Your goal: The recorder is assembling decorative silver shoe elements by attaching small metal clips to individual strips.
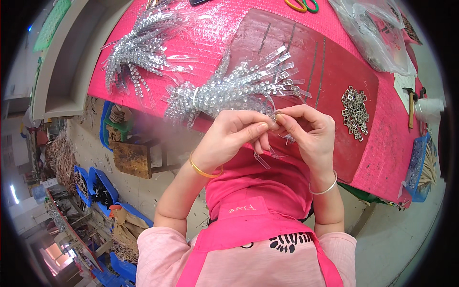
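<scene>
My left hand (236, 135) and my right hand (311, 134) meet at the table's near edge, fingertips pinching a clear rhinestone strip (262, 160) between them. Its transparent end dangles below the fingers; whether a buckle sits in the pinch is hidden. Just beyond lies a bundle of silver rhinestone strips (224, 95), tied with a white band near its left end. Small metal buckles show among its loose right-hand ends. On the dark red mat (334, 62), right of my right hand, is a pile of loose metal buckles (355, 113).
Another bundle of rhinestone strips (138, 48) lies far left on the pink table cover (210, 28). Plastic bags (377, 33), a hammer (410, 106) and a blue basket (419, 167) are at the right. A wooden stool (132, 160) and blue bins (101, 189) stand at the left below.
</scene>
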### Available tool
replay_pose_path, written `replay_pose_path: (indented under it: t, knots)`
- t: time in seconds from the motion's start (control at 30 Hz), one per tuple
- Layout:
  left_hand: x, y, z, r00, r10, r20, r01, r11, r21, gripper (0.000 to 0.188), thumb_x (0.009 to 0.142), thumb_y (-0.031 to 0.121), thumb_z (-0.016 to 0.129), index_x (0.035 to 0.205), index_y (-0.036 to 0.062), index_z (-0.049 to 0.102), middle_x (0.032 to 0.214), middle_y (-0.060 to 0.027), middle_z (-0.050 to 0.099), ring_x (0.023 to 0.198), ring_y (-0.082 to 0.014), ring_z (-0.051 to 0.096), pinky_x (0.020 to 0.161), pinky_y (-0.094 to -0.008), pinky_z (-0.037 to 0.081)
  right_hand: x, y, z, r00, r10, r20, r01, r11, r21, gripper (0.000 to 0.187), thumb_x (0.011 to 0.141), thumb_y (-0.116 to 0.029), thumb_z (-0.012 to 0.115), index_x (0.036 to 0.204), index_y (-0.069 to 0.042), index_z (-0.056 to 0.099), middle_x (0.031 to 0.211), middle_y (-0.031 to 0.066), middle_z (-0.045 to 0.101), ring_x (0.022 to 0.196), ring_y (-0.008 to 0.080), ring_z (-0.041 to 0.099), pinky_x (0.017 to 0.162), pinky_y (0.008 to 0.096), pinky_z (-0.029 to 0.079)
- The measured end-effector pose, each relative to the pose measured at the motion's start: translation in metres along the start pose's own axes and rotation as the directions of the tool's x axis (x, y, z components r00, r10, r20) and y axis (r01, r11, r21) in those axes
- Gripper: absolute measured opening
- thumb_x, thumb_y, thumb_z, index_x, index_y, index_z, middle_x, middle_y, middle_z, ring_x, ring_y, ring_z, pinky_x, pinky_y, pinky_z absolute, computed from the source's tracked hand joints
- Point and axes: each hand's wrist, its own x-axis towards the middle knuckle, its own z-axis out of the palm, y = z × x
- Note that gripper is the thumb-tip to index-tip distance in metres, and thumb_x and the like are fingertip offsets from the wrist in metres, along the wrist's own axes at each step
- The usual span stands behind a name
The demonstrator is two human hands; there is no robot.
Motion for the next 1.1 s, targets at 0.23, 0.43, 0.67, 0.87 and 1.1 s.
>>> replay_pose_path:
  t: [0.23, 0.43, 0.67, 0.87, 1.1]
  knots:
    - [-0.002, 0.001, 0.001, 0.999, 0.044, -0.019, -0.042, 0.997, 0.07, 0.019, 0.088, 0.009, 0.047, 0.095, -0.0055, 0.058, 0.066, -0.0058, 0.058, 0.058, -0.01, 0.056, 0.055, -0.0209, 0.045, -0.001, -0.005, 0.005, 0.991, -0.119, -0.057, 0.113, 0.987, -0.112, 0.007, 0.071, 0.0, 0.064, 0.078, 0.002, 0.063, 0.068, 0.0088, 0.062, 0.062, 0.0129, 0.061, 0.055, 0.0222, 0.047]
    - [-0.007, 0.0, 0.019, 0.977, 0.15, -0.153, -0.126, 0.98, 0.153, 0.015, 0.086, 0.008, 0.051, 0.089, -0.004, 0.058, 0.064, -0.0067, 0.059, 0.055, -0.0093, 0.055, 0.05, -0.0211, 0.043, -0.006, -0.005, 0.009, 0.83, -0.557, 0.009, 0.481, 0.709, -0.515, 0.017, 0.064, 0.005, 0.065, 0.08, 0.0, 0.06, 0.068, 0.0111, 0.059, 0.06, 0.0226, 0.06, 0.051, 0.0283, 0.047]
    - [0.01, 0.025, 0.02, 0.671, 0.741, -0.008, -0.52, 0.479, 0.707, 0.021, 0.075, -0.001, 0.057, 0.096, -0.0029, 0.06, 0.081, -0.011, 0.062, 0.07, -0.015, 0.059, 0.06, -0.0221, 0.045, -0.005, -0.01, 0.007, 0.983, -0.128, -0.133, 0.126, 0.992, -0.021, 0.007, 0.078, -0.001, 0.06, 0.084, 0.001, 0.06, 0.067, 0.0066, 0.059, 0.057, 0.01, 0.056, 0.049, 0.0213, 0.043]
    - [0.016, 0.021, 0.007, 0.852, 0.522, 0.053, -0.404, 0.588, 0.7, 0.015, 0.076, -0.003, 0.056, 0.09, -0.0039, 0.061, 0.073, -0.0088, 0.061, 0.067, -0.0144, 0.06, 0.058, -0.0223, 0.046, 0.004, -0.003, 0.009, 0.977, 0.201, -0.07, -0.112, 0.764, 0.635, 0.011, 0.084, -0.008, 0.055, 0.082, 0.002, 0.056, 0.063, 0.0044, 0.056, 0.047, 0.0078, 0.049, 0.043, 0.0176, 0.038]
    - [0.021, 0.025, 0.016, 0.937, 0.319, -0.144, -0.214, 0.846, 0.488, 0.011, 0.077, 0.004, 0.057, 0.085, -0.0027, 0.061, 0.067, -0.0128, 0.061, 0.057, -0.0155, 0.061, 0.052, -0.0251, 0.047, 0.013, -0.004, -0.002, 0.974, 0.196, 0.114, -0.217, 0.664, 0.716, 0.013, 0.083, -0.008, 0.056, 0.091, 0.002, 0.055, 0.07, 0.0078, 0.059, 0.052, 0.011, 0.055, 0.048, 0.0197, 0.044]
